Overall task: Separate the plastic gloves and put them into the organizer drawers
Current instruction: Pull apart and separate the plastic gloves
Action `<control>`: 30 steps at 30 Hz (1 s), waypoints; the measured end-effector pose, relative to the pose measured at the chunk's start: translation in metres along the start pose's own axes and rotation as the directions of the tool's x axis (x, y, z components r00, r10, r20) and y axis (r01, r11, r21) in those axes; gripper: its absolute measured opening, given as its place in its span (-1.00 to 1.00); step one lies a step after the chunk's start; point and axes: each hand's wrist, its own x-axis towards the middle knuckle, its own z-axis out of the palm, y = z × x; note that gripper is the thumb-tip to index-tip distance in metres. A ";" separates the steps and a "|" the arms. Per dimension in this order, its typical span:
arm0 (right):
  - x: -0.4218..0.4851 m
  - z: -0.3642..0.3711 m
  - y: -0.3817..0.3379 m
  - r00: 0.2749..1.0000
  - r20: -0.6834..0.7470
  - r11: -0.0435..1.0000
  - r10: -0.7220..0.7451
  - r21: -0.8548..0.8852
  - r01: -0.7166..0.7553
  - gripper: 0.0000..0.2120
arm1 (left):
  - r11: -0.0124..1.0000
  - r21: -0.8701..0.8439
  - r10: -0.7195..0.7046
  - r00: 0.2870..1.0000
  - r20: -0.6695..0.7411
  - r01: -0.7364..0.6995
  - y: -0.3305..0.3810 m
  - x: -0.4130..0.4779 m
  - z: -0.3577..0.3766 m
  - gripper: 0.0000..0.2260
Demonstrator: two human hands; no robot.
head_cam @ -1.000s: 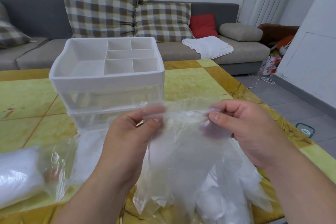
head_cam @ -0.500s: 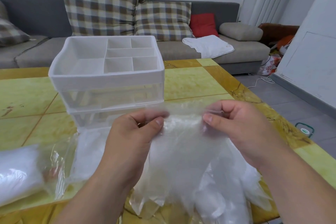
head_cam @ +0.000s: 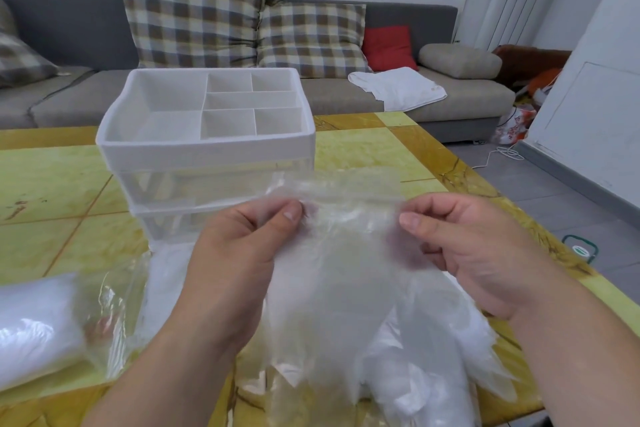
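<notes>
– Gloves [head_cam: 332, 270]: where are they?
– Centre of the frame, a thin clear bunch hanging cuff-up between both hands. The left hand [head_cam: 235, 253] pinches the top edge with thumb and forefinger. The right hand [head_cam: 467, 253] pinches it the same way, a little apart from the left. More lie in a pile [head_cam: 433, 388] on the table [head_cam: 363, 149] at lower right.
– Any put away?
– None that I can see. I'd judge the task barely begun: one glove looks to be getting peeled off the bunch, and all the stowing is left.
– And the organizer [head_cam: 207, 146]?
– Upper left of centre, just behind the hands. Its tray has six compartments, and no glove shows in any. The two clear drawers [head_cam: 180, 191] below are closed. I see nothing glove-like through their fronts, but I cannot be sure.
– Anything else holding gloves?
– A clear bag [head_cam: 38, 329] at lower left, with a white stack inside, likely more of them.
</notes>
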 end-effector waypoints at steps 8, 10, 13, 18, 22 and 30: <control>0.000 -0.006 -0.002 1.000 0.001 0.999 0.022 0.048 -0.022 -0.67 | 0.988 0.106 0.105 0.993 0.050 -0.110 0.006 0.004 -0.010 -0.89; 0.001 -0.002 -0.002 0.999 0.030 0.998 0.014 0.068 -0.016 -0.77 | 0.988 0.096 0.115 0.991 0.069 -0.121 0.006 0.005 -0.012 -0.88; 0.002 0.006 0.000 0.998 0.049 0.998 0.035 0.048 -0.038 -0.94 | 0.988 0.077 0.123 0.984 0.128 -0.133 0.005 0.005 -0.014 -0.76; 0.005 0.012 0.008 0.996 0.045 0.996 0.072 -0.053 -0.069 -0.81 | 0.983 0.092 0.136 0.965 0.226 -0.160 0.006 0.004 -0.015 -0.71; 0.005 0.006 0.010 0.989 0.115 0.981 0.097 -0.179 -0.076 -0.71 | 0.986 0.060 0.143 0.973 0.183 -0.156 0.006 0.005 -0.016 -0.70; 0.005 -0.002 0.005 0.992 0.096 0.996 0.086 -0.038 -0.083 -0.53 | 0.987 0.063 0.135 0.980 0.144 -0.145 0.009 0.007 -0.019 -0.48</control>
